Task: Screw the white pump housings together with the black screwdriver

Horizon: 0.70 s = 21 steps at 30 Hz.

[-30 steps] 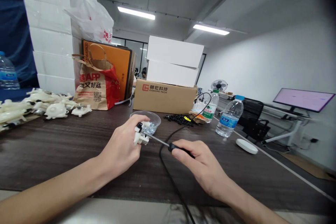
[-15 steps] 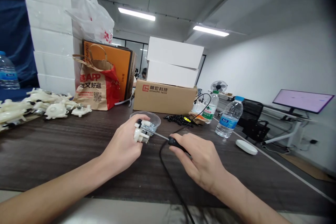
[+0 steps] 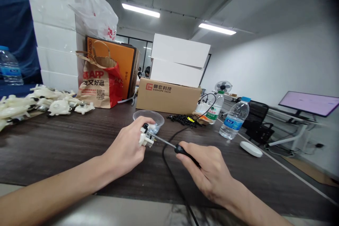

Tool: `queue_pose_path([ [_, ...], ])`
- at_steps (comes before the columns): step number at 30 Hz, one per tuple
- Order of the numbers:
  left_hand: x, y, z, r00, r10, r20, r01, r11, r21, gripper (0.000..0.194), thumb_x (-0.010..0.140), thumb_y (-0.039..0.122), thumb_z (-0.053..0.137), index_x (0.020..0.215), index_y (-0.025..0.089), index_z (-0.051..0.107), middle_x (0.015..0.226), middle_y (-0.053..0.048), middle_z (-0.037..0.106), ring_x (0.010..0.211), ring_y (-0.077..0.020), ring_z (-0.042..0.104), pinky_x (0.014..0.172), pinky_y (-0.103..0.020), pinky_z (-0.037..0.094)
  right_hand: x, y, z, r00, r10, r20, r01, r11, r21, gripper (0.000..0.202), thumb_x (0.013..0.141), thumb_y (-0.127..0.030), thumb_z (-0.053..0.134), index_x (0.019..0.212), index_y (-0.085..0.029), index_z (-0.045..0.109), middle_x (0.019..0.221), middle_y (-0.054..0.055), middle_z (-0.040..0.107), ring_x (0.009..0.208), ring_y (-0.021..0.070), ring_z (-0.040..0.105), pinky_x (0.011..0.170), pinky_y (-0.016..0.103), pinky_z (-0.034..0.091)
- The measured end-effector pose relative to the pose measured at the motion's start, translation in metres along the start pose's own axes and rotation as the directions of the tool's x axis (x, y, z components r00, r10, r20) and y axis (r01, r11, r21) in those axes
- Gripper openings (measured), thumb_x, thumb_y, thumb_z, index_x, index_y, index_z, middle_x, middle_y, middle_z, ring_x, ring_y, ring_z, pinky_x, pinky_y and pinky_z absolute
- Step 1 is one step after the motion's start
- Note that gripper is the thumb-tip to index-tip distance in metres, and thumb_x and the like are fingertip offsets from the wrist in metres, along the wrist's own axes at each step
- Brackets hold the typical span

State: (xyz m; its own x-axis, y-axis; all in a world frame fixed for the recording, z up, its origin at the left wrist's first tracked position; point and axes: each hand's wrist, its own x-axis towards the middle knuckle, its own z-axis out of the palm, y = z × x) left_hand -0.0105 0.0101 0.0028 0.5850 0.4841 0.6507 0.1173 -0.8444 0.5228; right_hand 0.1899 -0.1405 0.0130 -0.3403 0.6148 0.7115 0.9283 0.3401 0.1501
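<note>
Closed around a white plastic part with a black piece on top, my left hand is above the table, in front of a clear plastic bowl. The bowl holds small shiny metal pieces, probably screws, too small to make out well. My right hand grips a screwdriver by its black handle. The metal shaft points left and its tip meets the white part; the exact contact spot is hidden.
Many similar white plastic parts are heaped at the left. Small black pieces lie behind the bowl. A black cable crosses the table. At the right stand water bottles and a white oval object. Boxes line the back.
The view has shifted slightly. Both hands sit a little further right in the picture, and the screwdriver is still against the white part.
</note>
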Motion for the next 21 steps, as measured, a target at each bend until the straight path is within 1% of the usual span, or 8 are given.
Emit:
queue_pose_path([
  [3,0.0,-0.002,0.0,1.0,0.029,-0.003,-0.029,0.999,0.042,0.064,0.065,-0.009,0.049,0.12,0.024,0.053,0.111,-0.001,0.068,0.091,-0.0193,0.067,0.084,-0.033,0.051,0.003,-0.002,-0.002,0.989,0.139,0.047,-0.143,0.985,0.099,0.025,0.105,-0.031,0.047,0.096,-0.021,0.068,0.085,0.003,0.077,0.067,0.0179,0.07,0.062,0.028,0.047],
  [6,0.003,-0.002,0.0,0.999,0.033,-0.007,-0.032,0.998,0.047,0.063,0.066,-0.009,0.049,0.12,0.024,0.053,0.114,-0.001,0.068,0.096,-0.0202,0.067,0.087,-0.034,0.05,0.009,-0.003,-0.004,0.953,0.253,0.165,-0.284,0.937,0.204,0.03,0.104,-0.037,0.05,0.087,-0.022,0.069,0.081,0.0,0.075,0.068,0.017,0.068,0.061,0.027,0.047],
  [8,0.005,-0.001,0.0,1.0,-0.011,-0.009,0.012,1.0,0.01,0.062,0.066,-0.009,0.049,0.119,0.024,0.054,0.113,-0.001,0.068,0.098,-0.0203,0.066,0.088,-0.035,0.049,0.013,-0.003,-0.003,0.927,0.293,0.234,-0.349,0.902,0.252,0.028,0.103,-0.034,0.051,0.083,-0.021,0.067,0.075,-0.002,0.071,0.064,0.0154,0.064,0.059,0.025,0.045],
  [10,0.008,0.001,0.001,0.997,-0.083,-0.003,0.083,0.995,-0.06,0.061,0.065,-0.008,0.05,0.117,0.024,0.055,0.109,0.0,0.069,0.096,-0.0199,0.066,0.087,-0.035,0.049,0.015,-0.002,-0.001,0.919,0.319,0.231,-0.375,0.889,0.262,0.015,0.099,-0.029,0.058,0.088,-0.021,0.065,0.074,-0.003,0.069,0.063,0.0144,0.062,0.058,0.025,0.044],
  [12,0.009,0.003,0.003,0.99,-0.142,0.007,0.142,0.982,-0.128,0.061,0.065,-0.008,0.05,0.116,0.026,0.056,0.104,0.001,0.069,0.091,-0.0189,0.065,0.083,-0.034,0.049,0.014,0.001,0.002,0.944,0.297,0.146,-0.325,0.917,0.232,0.003,0.094,-0.023,0.063,0.094,-0.02,0.062,0.076,-0.003,0.068,0.063,0.0139,0.061,0.059,0.025,0.044],
  [16,0.008,0.004,0.006,0.984,-0.173,0.035,0.177,0.964,-0.201,0.061,0.065,-0.007,0.051,0.115,0.027,0.055,0.097,0.003,0.068,0.082,-0.0171,0.063,0.076,-0.032,0.048,0.007,0.008,0.005,0.996,0.073,-0.043,-0.075,0.996,-0.049,0.01,0.099,-0.023,0.059,0.104,-0.016,0.063,0.079,0.003,0.067,0.067,0.0168,0.062,0.063,0.028,0.044],
  [18,0.005,0.004,0.007,0.984,-0.174,0.037,0.178,0.962,-0.205,0.061,0.065,-0.006,0.052,0.116,0.027,0.055,0.096,0.003,0.068,0.081,-0.0171,0.062,0.076,-0.032,0.048,0.004,0.009,0.004,0.998,-0.022,-0.052,0.011,0.979,-0.203,0.016,0.102,-0.024,0.055,0.109,-0.013,0.064,0.074,0.003,0.064,0.064,0.0175,0.06,0.061,0.029,0.042],
  [21,0.001,0.005,0.006,0.983,-0.177,0.038,0.181,0.969,-0.169,0.062,0.066,-0.006,0.052,0.118,0.027,0.054,0.098,0.002,0.067,0.082,-0.0178,0.063,0.076,-0.033,0.047,0.001,0.006,0.001,0.994,-0.104,-0.021,0.093,0.952,-0.293,0.02,0.103,-0.023,0.052,0.111,-0.009,0.064,0.069,0.002,0.061,0.057,0.0164,0.056,0.055,0.03,0.037],
])
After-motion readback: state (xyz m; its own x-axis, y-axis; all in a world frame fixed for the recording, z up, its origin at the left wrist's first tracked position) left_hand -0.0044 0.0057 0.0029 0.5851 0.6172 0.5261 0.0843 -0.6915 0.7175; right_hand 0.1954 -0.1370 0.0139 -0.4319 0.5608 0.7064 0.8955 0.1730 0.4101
